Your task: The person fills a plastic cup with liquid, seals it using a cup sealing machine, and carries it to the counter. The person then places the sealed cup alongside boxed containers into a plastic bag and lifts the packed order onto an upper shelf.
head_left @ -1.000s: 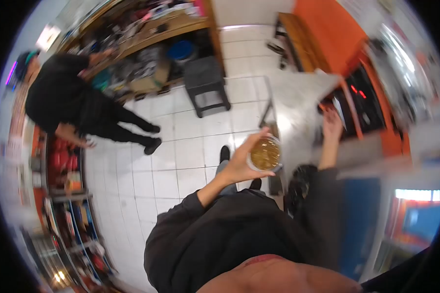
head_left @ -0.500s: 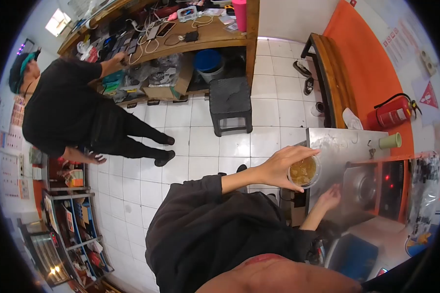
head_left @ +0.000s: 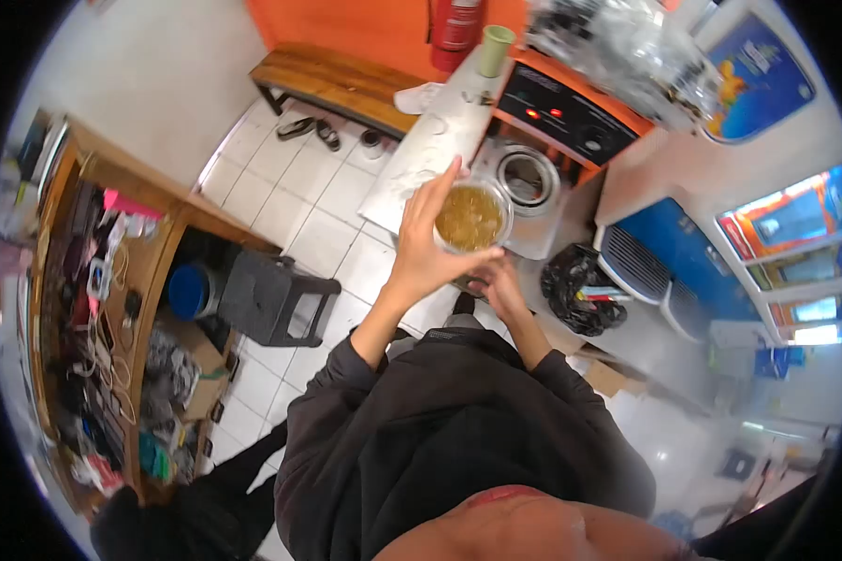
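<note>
Cup (head_left: 470, 221) has come within reach of the machine (head_left: 571, 120) — left hand (head_left: 417, 245) clamped on it, right hand (head_left: 501, 288) close by (grip indiscernible).

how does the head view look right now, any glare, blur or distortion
Head view: strong fisheye distortion with black corners, the wooden shelf bowing along the left side; head view: a pale sheen on the metal counter; head view: the clear plastic bags look smeared, while the plastic cup by the left hand reads more clearly.
</note>
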The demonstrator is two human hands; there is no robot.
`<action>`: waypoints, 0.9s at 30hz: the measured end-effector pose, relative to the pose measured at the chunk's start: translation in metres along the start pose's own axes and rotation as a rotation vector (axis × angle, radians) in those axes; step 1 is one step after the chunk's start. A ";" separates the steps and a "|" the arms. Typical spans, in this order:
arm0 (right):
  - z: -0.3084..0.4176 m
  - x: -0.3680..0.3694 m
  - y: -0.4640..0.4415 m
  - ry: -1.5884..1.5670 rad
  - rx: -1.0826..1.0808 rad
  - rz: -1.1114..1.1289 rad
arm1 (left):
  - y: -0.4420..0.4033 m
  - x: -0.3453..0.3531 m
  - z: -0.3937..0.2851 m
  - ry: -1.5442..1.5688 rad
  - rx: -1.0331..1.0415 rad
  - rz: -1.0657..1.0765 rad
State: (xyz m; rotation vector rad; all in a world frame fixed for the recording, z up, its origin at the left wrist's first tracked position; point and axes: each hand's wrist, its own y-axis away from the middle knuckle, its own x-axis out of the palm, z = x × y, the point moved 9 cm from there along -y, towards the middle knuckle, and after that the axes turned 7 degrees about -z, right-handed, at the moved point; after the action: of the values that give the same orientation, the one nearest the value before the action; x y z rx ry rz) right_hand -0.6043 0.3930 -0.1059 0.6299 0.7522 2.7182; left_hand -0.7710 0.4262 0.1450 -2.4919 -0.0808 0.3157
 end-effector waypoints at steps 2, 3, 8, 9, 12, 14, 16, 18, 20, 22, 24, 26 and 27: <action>0.002 -0.016 0.000 0.003 0.062 0.046 | -0.025 0.032 -0.001 0.006 0.032 0.016; 0.007 -0.027 -0.001 0.045 0.027 0.064 | -0.035 0.049 0.001 0.017 0.040 0.026; 0.056 -0.087 0.003 0.156 -0.231 -0.073 | -0.052 0.110 0.030 -0.096 0.058 -0.066; 0.063 -0.094 0.006 0.151 -0.236 -0.078 | -0.052 0.117 0.042 -0.130 0.031 -0.094; 0.099 -0.112 0.023 0.201 -0.372 -0.134 | -0.043 0.138 0.065 -0.228 -0.009 -0.071; 0.112 -0.121 0.024 0.214 -0.421 -0.153 | -0.036 0.148 0.086 -0.298 -0.036 -0.048; 0.132 -0.124 0.028 0.219 -0.481 -0.182 | -0.033 0.155 0.095 -0.351 -0.068 -0.014; 0.152 -0.124 0.029 0.249 -0.540 -0.176 | -0.028 0.160 0.102 -0.409 -0.101 0.017; 0.174 -0.121 0.030 0.281 -0.629 -0.177 | -0.022 0.166 0.111 -0.519 -0.140 0.084; 0.189 -0.118 0.028 0.303 -0.649 -0.152 | -0.019 0.167 0.112 -0.552 -0.155 0.119; 0.200 -0.114 0.020 0.297 -0.692 -0.090 | -0.018 0.166 0.114 -0.588 -0.172 0.149; 0.207 -0.107 0.012 0.322 -0.688 -0.058 | -0.017 0.164 0.119 -0.575 -0.228 0.183; 0.211 -0.101 0.011 0.343 -0.694 -0.043 | -0.018 0.160 0.118 -0.584 -0.240 0.175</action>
State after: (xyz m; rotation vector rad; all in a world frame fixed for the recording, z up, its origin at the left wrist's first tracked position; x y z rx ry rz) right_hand -0.4180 0.4393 0.0288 -0.0103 -0.1455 2.8048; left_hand -0.6441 0.5297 0.0304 -2.5613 -0.1445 1.1596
